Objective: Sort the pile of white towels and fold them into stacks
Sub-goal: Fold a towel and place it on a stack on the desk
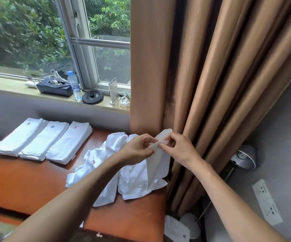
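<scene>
A white towel [156, 165] hangs from both my hands above a loose pile of white towels [123, 175] on the brown table [27, 182]. My left hand [137, 148] pinches the towel's top edge on the left. My right hand [177, 147] pinches the same edge close beside it. Three folded stacks lie side by side at the table's back left: a left stack [20, 137], a middle stack [43, 142] and a right stack [69, 142] with a red mark on top.
Tan curtains [211, 84] hang just behind and right of my hands. The windowsill holds a black box [54, 89], a water bottle [74, 85], a kettle base [92, 97] and a card stand [114, 90]. Wall sockets [267, 201] and a lamp [246, 157] are at the right.
</scene>
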`<action>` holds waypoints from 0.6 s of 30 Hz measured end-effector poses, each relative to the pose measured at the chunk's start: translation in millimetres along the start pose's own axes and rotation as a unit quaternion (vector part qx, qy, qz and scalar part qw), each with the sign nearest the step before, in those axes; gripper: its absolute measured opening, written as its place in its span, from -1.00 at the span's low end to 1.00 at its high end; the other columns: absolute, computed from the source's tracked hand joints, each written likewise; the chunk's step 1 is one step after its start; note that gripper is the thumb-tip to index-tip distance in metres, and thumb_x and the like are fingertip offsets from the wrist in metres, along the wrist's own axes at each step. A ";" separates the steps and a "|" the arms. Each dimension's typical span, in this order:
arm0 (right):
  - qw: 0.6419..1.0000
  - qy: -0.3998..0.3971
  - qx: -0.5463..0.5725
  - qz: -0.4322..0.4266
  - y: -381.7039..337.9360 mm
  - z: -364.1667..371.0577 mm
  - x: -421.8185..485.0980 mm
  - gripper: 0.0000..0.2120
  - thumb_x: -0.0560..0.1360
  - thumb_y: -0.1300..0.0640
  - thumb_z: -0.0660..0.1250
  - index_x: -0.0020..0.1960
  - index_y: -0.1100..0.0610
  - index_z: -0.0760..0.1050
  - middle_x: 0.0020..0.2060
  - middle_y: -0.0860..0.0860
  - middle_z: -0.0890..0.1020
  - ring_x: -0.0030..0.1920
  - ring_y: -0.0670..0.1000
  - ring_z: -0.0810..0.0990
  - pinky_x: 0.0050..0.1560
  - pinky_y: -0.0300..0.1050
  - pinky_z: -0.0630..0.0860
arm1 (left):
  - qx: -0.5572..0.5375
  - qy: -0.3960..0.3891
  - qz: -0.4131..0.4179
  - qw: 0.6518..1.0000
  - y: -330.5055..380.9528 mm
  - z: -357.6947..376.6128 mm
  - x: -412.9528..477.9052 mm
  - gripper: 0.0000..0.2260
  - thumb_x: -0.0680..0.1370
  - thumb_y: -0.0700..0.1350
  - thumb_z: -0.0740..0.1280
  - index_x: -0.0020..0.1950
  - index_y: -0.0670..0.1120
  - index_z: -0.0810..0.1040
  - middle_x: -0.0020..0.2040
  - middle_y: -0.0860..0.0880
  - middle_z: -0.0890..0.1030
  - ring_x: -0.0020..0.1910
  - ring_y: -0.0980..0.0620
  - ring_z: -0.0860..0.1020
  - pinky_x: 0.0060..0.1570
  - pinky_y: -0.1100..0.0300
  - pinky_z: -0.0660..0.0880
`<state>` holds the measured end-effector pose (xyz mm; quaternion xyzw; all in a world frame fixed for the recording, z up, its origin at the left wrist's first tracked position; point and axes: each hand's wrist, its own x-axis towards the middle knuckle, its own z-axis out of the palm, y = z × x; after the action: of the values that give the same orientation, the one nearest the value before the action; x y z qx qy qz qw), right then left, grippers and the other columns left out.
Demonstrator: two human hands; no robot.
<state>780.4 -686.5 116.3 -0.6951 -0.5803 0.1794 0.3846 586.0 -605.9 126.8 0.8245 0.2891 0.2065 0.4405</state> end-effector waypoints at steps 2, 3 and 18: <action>1.000 -0.009 -0.027 -0.010 2.6 -3.6 1.2 -0.82 0.47 0.06 0.56 -0.17 0.05 0.56 -0.29 -0.15 0.56 -0.26 -0.19 0.51 -0.23 -0.31 0.38 | 0.027 0.003 -0.001 1.000 0.0 -1.3 0.8 -0.68 0.49 -0.32 0.39 0.13 0.04 0.67 -0.03 -0.13 0.58 -0.25 0.17 0.43 -0.22 0.13 0.45; 0.999 -0.015 -0.047 -0.014 4.1 -5.5 1.8 -0.80 0.48 0.03 0.56 -0.17 0.06 0.56 -0.28 -0.14 0.56 -0.26 -0.17 0.50 -0.23 -0.28 0.37 | 0.047 0.005 -0.002 0.999 0.3 -2.2 1.4 -0.68 0.49 -0.31 0.39 0.11 0.06 0.68 -0.04 -0.15 0.58 -0.24 0.12 0.42 -0.21 0.09 0.46; 0.999 -0.006 -0.038 -0.016 22.5 -16.3 -4.7 -0.77 0.52 0.12 0.52 -0.17 0.00 0.47 -0.15 -0.13 0.60 -0.18 -0.12 0.55 -0.18 -0.33 0.45 | 0.133 0.046 -0.012 0.990 -1.6 -21.8 7.1 -0.72 0.56 -0.31 0.35 0.15 0.05 0.57 0.00 0.12 0.64 -0.06 0.32 0.49 -0.13 0.55 0.33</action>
<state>805.6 -696.9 109.1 -0.6984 -0.6006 0.1553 0.3569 577.9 -587.3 137.5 0.8617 0.3440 0.1989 0.3154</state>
